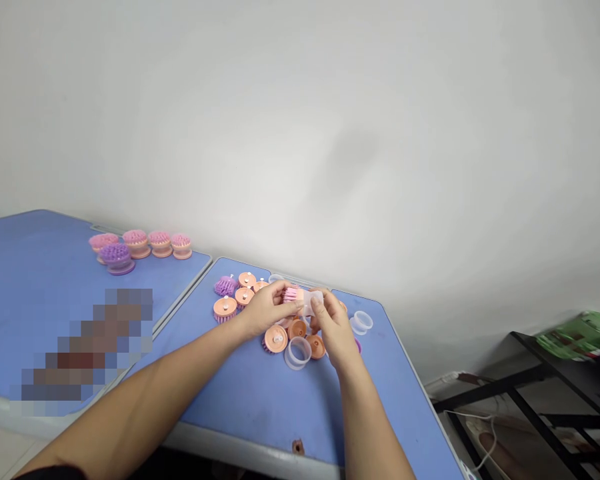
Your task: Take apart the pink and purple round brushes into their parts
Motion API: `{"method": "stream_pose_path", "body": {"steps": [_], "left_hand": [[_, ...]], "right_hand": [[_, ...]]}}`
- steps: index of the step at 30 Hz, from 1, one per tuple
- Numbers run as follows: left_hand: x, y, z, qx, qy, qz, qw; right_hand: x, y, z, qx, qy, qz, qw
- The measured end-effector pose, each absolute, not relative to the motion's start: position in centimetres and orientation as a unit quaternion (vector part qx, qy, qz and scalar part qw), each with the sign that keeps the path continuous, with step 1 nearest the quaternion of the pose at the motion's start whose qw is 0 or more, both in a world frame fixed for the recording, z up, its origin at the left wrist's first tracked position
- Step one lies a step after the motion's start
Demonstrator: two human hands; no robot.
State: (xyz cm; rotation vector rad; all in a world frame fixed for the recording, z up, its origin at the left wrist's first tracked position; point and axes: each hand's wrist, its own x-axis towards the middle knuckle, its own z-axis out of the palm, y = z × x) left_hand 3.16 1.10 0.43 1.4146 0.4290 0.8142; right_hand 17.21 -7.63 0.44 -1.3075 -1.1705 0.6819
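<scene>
No legible txt, labels, brands or nos. anywhere in view. Pink brush in the fingers & clear cup right by them: no readable marks, too small to tell. Same for orange brush bases just left of the fingers. Pixelated patch on the bench, well left of the fingers: unreadable.

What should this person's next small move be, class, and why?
Probably press the pink brush further into the clear cup: the left hand holds the brush against the cup's open end, the right hand grips the cup, and the purple brush on the other table seems seated in one.
</scene>
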Motion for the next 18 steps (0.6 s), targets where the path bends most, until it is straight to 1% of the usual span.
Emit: {"method": "stream_pose_path", "body": {"steps": [4, 9, 11, 14, 18], "left_hand": [[2.9, 1.3, 0.6, 0.602, 0.249, 0.288, 0.702], [2.7, 1.6, 0.5, 0.538, 0.248, 0.213, 0.777], [2.7, 1.6, 0.4, 0.509, 0.261, 0.194, 0.797], [2.7, 1.8, 0.3, 0.47, 0.284, 0.199, 0.812], [2.7, 2.0, 0.3, 0.472, 0.29, 0.205, 0.807]], "right_hand": [[17.4, -7.9, 0.4, -0.541, -0.549, 0.277, 0.574], [17.8, -8.3, 0.6, -0.514, -0.6, 0.278, 0.547], [17.8, -8.4, 0.7, -0.498, -0.597, 0.281, 0.563], [17.8, -8.4, 0.8, -0.483, -0.557, 0.291, 0.609], [18.2, -8.3, 1.1, -0.485, -0.486, 0.29, 0.667]]}}
